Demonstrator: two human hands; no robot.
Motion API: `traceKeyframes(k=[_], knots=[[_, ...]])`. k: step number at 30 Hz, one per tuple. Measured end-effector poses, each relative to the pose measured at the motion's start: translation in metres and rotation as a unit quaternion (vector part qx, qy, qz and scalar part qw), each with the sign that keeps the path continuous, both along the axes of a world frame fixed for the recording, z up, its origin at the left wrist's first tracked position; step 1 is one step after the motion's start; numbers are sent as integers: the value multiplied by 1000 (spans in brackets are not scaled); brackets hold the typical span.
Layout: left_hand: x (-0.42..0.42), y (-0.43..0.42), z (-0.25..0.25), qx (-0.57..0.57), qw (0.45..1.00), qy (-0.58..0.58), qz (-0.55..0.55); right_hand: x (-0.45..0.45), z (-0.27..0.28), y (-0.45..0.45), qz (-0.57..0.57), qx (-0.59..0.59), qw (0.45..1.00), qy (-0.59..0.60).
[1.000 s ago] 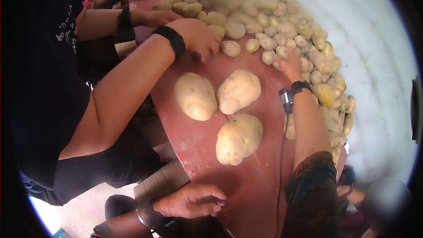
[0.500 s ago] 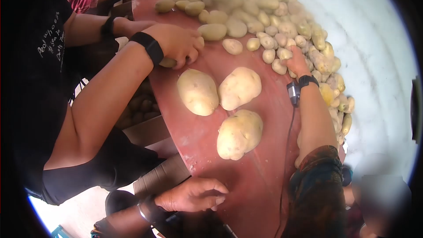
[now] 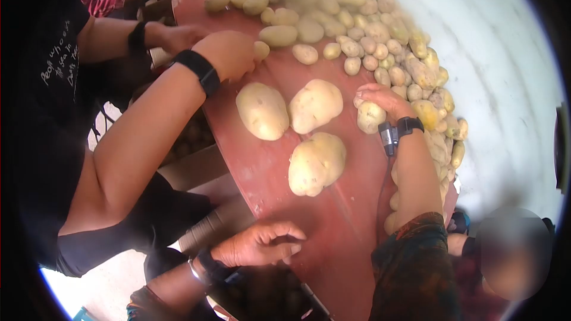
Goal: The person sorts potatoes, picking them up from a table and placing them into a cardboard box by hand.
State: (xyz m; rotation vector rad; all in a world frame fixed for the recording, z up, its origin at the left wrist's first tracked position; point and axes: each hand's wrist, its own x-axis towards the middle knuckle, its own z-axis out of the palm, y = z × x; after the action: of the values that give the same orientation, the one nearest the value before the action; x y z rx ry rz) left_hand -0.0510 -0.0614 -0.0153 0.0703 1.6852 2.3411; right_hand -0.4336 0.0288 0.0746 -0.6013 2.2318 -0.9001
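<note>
My right hand point(image 3: 385, 100) is curled round a small potato point(image 3: 372, 118) over the red table, beside the big pile. A second small pale potato partly shows at its fingertips; I cannot tell how firmly it is held. Low in the view, my left hand point(image 3: 260, 245) hovers at the table's near left edge, thumb and fingers apart in a C shape with nothing between them. Between my hands lie three large potatoes: one at left point(image 3: 262, 112), one at upper right point(image 3: 316, 106) and a lumpy one point(image 3: 317, 164) nearest me.
Potatoes of many sizes are heaped point(image 3: 410, 53) along the right and far side of the red table point(image 3: 351, 238). At left, a co-worker's arm point(image 3: 148, 131) reaches over the edge, the hand near a small potato point(image 3: 262, 50). Another person sits at lower right.
My right hand has come away from the pile, down and left, bringing a small potato. My left hand stays nearly in place. The co-worker's hand has pulled back slightly left.
</note>
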Motion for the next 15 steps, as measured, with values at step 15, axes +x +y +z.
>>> traceKeyframes(k=[15], knots=[[4, 8, 6, 7, 1000, -19, -11, 109, -1, 42, 5, 19, 997, 73]])
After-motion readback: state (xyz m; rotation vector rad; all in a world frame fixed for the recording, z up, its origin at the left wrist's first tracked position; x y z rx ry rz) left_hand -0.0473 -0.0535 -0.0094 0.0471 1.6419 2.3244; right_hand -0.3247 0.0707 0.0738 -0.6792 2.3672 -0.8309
